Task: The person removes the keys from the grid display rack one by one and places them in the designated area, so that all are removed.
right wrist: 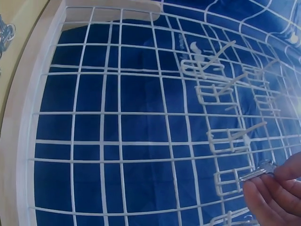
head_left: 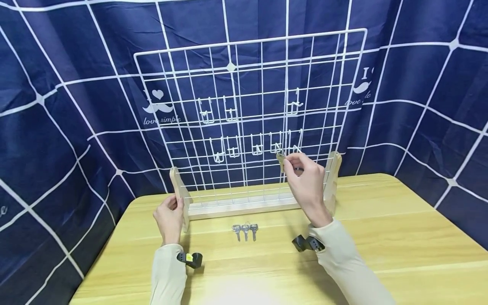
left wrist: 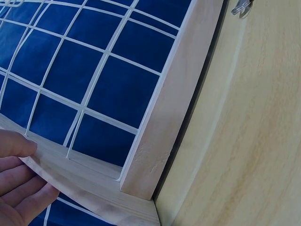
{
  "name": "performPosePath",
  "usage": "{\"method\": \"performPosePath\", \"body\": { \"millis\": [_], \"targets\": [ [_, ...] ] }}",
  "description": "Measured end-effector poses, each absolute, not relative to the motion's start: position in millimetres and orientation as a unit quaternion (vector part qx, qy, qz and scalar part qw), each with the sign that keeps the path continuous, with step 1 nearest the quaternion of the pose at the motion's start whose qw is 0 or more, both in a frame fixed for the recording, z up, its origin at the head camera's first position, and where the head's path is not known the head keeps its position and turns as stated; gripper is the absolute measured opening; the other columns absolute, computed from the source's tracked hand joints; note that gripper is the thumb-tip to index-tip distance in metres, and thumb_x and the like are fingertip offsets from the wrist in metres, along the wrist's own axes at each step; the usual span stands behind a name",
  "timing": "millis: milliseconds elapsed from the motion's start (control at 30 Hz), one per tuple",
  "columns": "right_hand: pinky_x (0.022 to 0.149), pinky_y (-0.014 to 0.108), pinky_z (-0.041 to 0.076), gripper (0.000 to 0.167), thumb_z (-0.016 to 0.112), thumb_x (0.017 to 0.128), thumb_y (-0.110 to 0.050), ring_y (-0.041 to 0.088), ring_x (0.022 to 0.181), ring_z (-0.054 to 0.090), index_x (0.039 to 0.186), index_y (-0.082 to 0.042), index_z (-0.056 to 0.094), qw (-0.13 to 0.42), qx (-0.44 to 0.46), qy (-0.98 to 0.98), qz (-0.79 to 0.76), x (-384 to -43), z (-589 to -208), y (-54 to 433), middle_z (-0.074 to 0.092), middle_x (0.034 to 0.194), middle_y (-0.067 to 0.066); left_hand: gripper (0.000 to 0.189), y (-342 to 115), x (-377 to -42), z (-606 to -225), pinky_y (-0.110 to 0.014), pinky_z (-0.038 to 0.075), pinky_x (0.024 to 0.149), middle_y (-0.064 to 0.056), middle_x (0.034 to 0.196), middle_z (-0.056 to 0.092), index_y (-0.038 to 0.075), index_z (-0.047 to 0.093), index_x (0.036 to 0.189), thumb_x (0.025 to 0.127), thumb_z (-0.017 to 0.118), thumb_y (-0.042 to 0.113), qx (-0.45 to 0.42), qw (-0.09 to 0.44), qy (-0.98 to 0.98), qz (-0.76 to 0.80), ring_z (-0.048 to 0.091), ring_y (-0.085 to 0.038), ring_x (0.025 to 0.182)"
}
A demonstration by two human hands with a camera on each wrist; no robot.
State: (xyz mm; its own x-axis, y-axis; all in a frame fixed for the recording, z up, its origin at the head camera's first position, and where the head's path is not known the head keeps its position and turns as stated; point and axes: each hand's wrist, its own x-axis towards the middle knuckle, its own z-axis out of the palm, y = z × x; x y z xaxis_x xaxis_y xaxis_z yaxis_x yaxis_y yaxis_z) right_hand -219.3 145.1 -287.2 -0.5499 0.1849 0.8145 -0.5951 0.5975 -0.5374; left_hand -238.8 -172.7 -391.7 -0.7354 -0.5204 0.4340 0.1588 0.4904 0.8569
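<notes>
At the desk's [head_left: 385, 212] far edge, left hand [head_left: 169, 216] pinches rack [head_left: 244, 207], seemingly steadying it; right hand [head_left: 308, 182] pinches key [head_left: 280, 160].

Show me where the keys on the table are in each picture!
Head: three keys in a row, below the middle.
Left wrist: keys at the top edge, towards the right.
Right wrist: keys at the left edge, near the top.
Shared landmark: the long wooden bar.
</notes>
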Motion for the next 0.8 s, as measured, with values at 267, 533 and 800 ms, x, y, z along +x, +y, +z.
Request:
{"method": "performPosePath", "body": {
  "millis": [267,533,800],
  "targets": [
    [0.061,0.008,0.050,0.004,0.068,0.085,-0.002,0.003,0.069,0.064,0.089,0.000,0.069,0.435,0.130,-0.775,0.440,-206.9,-290.9,155.5,0.072,0.079,0.009,0.023,-171.5,-241.1,-392.0,-0.047,0.055,0.082,-0.023,0.102,0.069,-0.008,0.069,0.107,0.088,0.065,0.004,0.117,0.340,-0.791,-0.495,0.069,-0.036,0.093],
    [0.061,0.008,0.050,0.004,0.068,0.086,-0.003,0.004,0.067,0.063,0.088,0.000,0.069,0.401,0.125,-0.787,0.452,-206.4,-301.2,157.1,0.072,0.075,0.009,0.022,-176.2,-239.1,-394.7,-0.046,0.055,0.080,-0.022,0.099,0.070,-0.007,0.070,0.105,0.088,0.065,0.005,0.114,0.352,-0.787,-0.493,0.070,-0.035,0.089],
    [0.062,0.012,0.052,0.007,0.066,0.088,-0.004,0.014,0.069,0.066,0.089,0.002,0.069,0.303,0.109,-0.811,0.488,-215.4,-324.8,161.5,0.070,0.078,0.013,0.022,-174.5,-239.3,-392.2,-0.045,0.055,0.078,-0.021,0.098,0.071,-0.007,0.071,0.105,0.087,0.066,0.004,0.109,0.363,-0.780,-0.498,0.071,-0.032,0.089]
  ]
}}
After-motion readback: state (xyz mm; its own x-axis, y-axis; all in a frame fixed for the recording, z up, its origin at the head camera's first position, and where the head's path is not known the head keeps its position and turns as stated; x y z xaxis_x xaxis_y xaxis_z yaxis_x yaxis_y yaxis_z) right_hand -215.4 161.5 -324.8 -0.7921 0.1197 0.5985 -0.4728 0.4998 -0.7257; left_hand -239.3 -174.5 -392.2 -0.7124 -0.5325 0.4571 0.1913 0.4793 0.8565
